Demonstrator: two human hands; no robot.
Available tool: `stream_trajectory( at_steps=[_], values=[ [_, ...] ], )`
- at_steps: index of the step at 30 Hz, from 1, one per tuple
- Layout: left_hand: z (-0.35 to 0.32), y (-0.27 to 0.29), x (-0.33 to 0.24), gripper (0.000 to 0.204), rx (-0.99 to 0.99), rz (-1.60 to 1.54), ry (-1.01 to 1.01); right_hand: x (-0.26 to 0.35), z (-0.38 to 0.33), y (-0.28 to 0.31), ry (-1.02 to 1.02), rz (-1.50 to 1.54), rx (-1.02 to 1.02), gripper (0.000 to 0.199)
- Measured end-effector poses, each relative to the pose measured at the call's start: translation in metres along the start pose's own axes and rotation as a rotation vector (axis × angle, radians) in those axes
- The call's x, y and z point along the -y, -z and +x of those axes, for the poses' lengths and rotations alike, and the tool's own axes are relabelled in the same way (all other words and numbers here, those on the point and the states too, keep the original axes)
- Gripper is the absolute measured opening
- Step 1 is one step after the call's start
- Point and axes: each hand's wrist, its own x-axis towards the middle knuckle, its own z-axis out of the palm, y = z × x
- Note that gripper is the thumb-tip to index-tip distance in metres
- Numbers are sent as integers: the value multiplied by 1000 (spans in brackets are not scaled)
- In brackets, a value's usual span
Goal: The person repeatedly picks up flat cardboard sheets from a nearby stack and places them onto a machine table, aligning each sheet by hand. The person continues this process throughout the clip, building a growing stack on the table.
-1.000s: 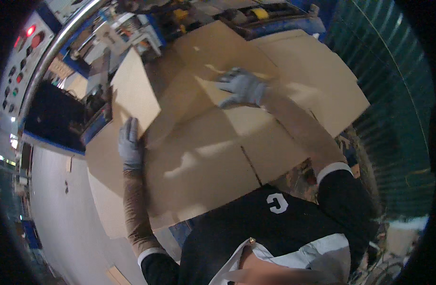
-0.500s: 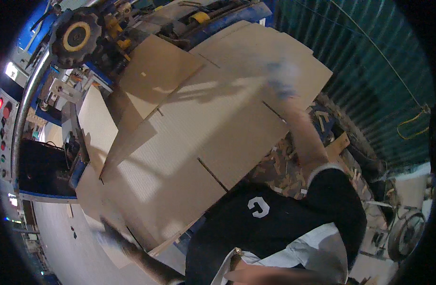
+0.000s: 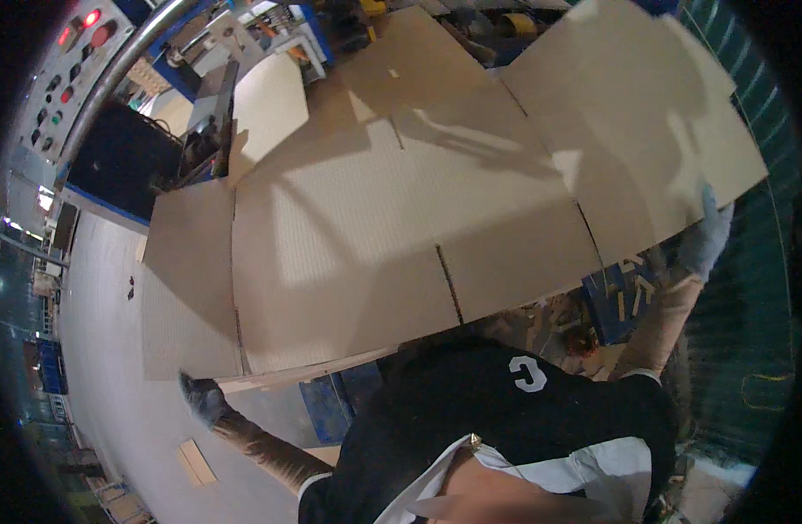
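A wide brown cardboard sheet (image 3: 357,262), slotted and creased like an unfolded box, lies spread in front of me, with more board edges showing beneath its near side. My left hand (image 3: 206,403), in a dark grey glove, is closed at the sheet's near left corner, its fingers partly hidden. At the right end my right hand (image 3: 708,237), in a grey-blue glove, grips the edge, thumb on top and the other fingers mostly out of sight below. Shadows fall across the board.
A machine with a metal rail (image 3: 121,83) and a control panel (image 3: 69,74) with buttons stands at the far left. Cardboard scraps (image 3: 549,327) lie under the near right edge. Green corrugated sheeting (image 3: 746,288) rises at the right. A loose cardboard strip (image 3: 196,463) is on the floor.
My view has shifted. The raised panels at the back left of the sheet now lie flatter. My right hand has gone from above the board to its right edge; the left is at the near left corner.
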Motion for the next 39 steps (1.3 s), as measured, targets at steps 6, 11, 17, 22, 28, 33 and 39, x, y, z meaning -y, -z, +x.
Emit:
stream_trajectory(
  at_steps=[6, 11, 17, 22, 28, 33, 39],
  values=[
    [-18, -4, -39, 29, 179, 802, -494, 61, -87, -19, 730, -952, -123, 34],
    [-105, -79, -87, 37, 333, 686, -246, 50, -169, -60, 805, -670, 1226, 27],
    [-144, -183, -93, 56, 1085, 963, -911, -5, -207, -129, 990, -526, 1453, 28],
    [-129, -196, -99, 54, 1173, 1041, -958, -21, -201, -137, 1073, -576, 1535, 39],
    [-111, -199, -83, 51, 1071, 961, -1074, -30, -176, -150, 958, -605, 1438, 70],
    [-55, -241, -62, 53, 875, 811, -1127, -50, -155, -199, 998, -626, 1345, 70],
    [6, -278, -40, 63, 741, 574, -1151, -80, -141, -250, 914, -602, 1359, 69]
  ],
)
